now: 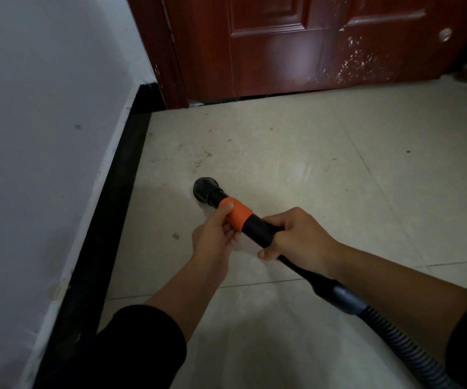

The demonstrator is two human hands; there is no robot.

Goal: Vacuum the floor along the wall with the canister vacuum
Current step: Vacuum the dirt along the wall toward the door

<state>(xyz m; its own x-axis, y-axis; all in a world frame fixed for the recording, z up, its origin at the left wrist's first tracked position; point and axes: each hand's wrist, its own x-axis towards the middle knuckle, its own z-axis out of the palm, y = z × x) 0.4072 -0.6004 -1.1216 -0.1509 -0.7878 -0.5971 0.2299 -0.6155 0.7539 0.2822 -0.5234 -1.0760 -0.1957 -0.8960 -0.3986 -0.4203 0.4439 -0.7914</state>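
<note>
A black vacuum wand [257,226] with an orange collar [239,213] points down at the beige tile floor [311,164]. Its round black nozzle [205,188] sits on the tile, a short way right of the black baseboard [114,197]. My left hand [215,237] pinches the orange collar with thumb and fingers. My right hand [297,237] grips the black tube just behind the collar. A ribbed grey hose [400,341] runs from the wand to the lower right corner. The canister itself is out of view.
A white wall [44,136] with the baseboard runs along the left into a corner. A dark red wooden door [325,43] stands shut ahead. Dust and dirt specks [201,160] lie on the tile beyond the nozzle. Open floor spreads to the right.
</note>
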